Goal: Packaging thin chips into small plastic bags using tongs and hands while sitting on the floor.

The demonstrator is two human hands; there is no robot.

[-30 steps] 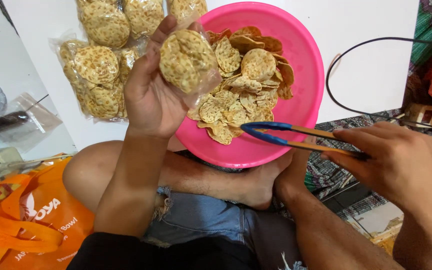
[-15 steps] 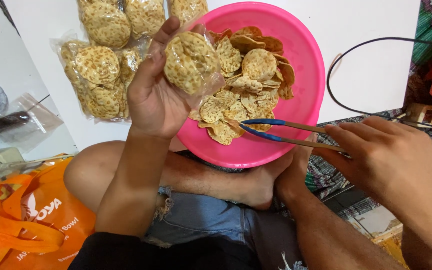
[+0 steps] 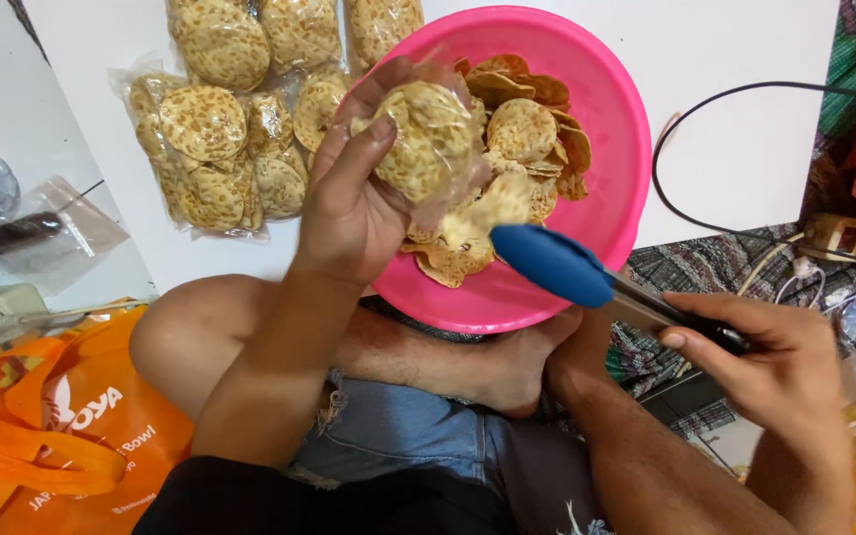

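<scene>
A: Left hand clenching a clear plastic bag of round speckled crackers, holding it tilted above the near side of the pink bowl.

B: Right hand gripping blue-tipped tongs, closed on a single cracker and lifting it just under the bag's mouth. Bowl resting on the person's crossed legs, holding a loose pile of crackers.

A: Judging the risks: squeezing the tongs too hard, likely cracking the thin cracker. Missing the narrow bag opening, probably dropping it back into the bowl or onto the lap.

B: Also clenching the bag too tightly, possibly crushing the crackers already inside. Tipping the bag further, likely spilling them out.

A: Bowl sitting on legs rather than a flat surface, so possibly sliding off with any leg shift.

B: Filled bags lying on the white floor beyond the bowl. Orange shopping bag lying to the left, black cable curling to the right, both well apart from the hands.
</scene>
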